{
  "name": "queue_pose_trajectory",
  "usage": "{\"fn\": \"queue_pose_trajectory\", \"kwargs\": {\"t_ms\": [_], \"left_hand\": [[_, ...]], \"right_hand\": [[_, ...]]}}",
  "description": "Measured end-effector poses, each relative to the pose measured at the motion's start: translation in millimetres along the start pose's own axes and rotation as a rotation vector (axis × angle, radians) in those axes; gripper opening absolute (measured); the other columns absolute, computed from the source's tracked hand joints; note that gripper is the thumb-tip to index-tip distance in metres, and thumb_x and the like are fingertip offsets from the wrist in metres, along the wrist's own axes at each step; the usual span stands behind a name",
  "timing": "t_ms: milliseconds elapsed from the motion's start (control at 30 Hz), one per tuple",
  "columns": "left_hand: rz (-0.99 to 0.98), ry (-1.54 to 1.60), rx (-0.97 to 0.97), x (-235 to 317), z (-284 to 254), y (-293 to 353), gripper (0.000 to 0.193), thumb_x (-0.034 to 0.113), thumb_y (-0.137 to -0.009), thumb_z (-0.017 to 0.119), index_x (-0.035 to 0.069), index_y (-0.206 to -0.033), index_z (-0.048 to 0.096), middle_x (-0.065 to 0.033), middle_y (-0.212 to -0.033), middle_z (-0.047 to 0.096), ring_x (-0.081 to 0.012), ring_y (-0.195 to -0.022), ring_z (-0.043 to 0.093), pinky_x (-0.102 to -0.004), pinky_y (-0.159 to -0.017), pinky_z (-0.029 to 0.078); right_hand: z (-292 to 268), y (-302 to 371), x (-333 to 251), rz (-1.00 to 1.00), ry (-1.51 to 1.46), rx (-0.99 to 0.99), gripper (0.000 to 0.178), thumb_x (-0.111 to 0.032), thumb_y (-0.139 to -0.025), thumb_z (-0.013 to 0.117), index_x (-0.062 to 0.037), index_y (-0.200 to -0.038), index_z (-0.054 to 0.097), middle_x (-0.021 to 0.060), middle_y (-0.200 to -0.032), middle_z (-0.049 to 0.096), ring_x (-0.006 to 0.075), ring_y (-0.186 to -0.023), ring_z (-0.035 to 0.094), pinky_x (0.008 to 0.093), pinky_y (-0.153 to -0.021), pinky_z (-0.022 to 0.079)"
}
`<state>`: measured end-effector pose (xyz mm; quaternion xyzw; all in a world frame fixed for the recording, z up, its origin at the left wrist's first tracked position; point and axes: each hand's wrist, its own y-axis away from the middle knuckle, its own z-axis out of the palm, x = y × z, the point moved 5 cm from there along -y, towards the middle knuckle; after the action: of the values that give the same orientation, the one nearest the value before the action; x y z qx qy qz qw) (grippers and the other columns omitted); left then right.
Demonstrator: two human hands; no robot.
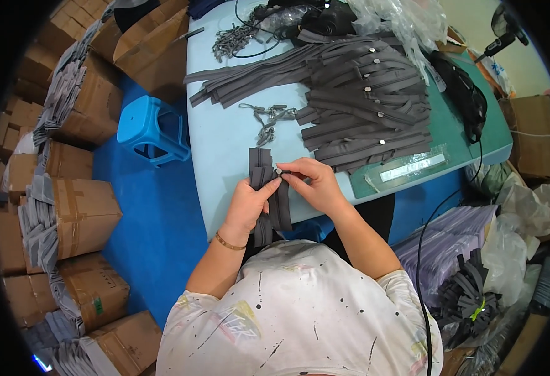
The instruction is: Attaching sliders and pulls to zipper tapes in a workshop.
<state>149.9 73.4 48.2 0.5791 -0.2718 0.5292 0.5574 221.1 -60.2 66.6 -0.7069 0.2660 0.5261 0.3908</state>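
My left hand (245, 203) is closed round a few dark grey zippers (260, 160) at the table's near edge, its thumb pressed toward a small silver piece on them. Their lower ends hang down toward my lap. With thumb and forefinger pinched together, my right hand (314, 183) grips the small silver zipper slider (278, 171) beside that thumb; its fingertips partly hide it. Just beyond my hands lies a little cluster of metal zipper pulls (266, 121). Past it, a large heap of grey zippers (366, 100) with silver sliders spreads across the table.
The table (215, 147) has a pale blue cover and a green part. More metal pulls (232, 41) lie at the back near clear plastic bags (406, 15). A blue stool (146, 128) stands at the left, by cardboard boxes (87, 213). A black cable (420, 263) hangs at right.
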Motion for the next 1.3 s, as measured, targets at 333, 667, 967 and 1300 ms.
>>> {"fn": "queue_pose_trajectory", "kwargs": {"t_ms": [333,667,967,1300], "left_hand": [[0.003,-0.017,0.046,3,2,3,0.015,0.016,-0.080,0.068,0.002,-0.081,0.062,0.0016,-0.066,0.056,-0.0043,-0.044,0.043,-0.0196,-0.038,0.033],[0.044,-0.177,0.016,-4,0,6,0.015,0.016,-0.082,0.065,0.002,-0.083,0.062,0.0022,-0.063,0.056,-0.0034,-0.045,0.043,-0.0196,-0.039,0.033],[0.073,-0.132,0.000,-5,3,7,0.010,0.012,-0.084,0.063,0.002,-0.086,0.064,0.0033,-0.065,0.057,-0.0023,-0.047,0.043,-0.0187,-0.041,0.033],[0.098,-0.185,-0.005,-8,3,9,0.014,0.015,-0.084,0.064,0.001,-0.087,0.065,0.0025,-0.065,0.057,-0.0029,-0.048,0.044,-0.0190,-0.042,0.033]], "right_hand": [[-1,0,2,-0.007,0.024,0.023,0.024,0.000,-0.077,0.064,-0.0081,-0.099,0.067,0.0059,-0.076,0.061,0.0126,-0.064,0.058,0.0240,-0.059,0.046],[-1,-2,7,0.132,-0.080,-0.047,0.016,-0.007,-0.077,0.067,-0.0044,-0.092,0.066,0.0049,-0.076,0.063,0.0110,-0.065,0.058,0.0231,-0.060,0.047],[-3,0,9,0.087,-0.033,-0.054,0.009,-0.006,-0.076,0.068,-0.0032,-0.085,0.066,0.0032,-0.076,0.059,0.0094,-0.064,0.056,0.0218,-0.059,0.045],[-1,6,2,-0.099,0.062,-0.025,0.009,-0.011,-0.073,0.070,-0.0062,-0.079,0.066,0.0029,-0.074,0.059,0.0162,-0.068,0.057,0.0268,-0.056,0.047]]}}
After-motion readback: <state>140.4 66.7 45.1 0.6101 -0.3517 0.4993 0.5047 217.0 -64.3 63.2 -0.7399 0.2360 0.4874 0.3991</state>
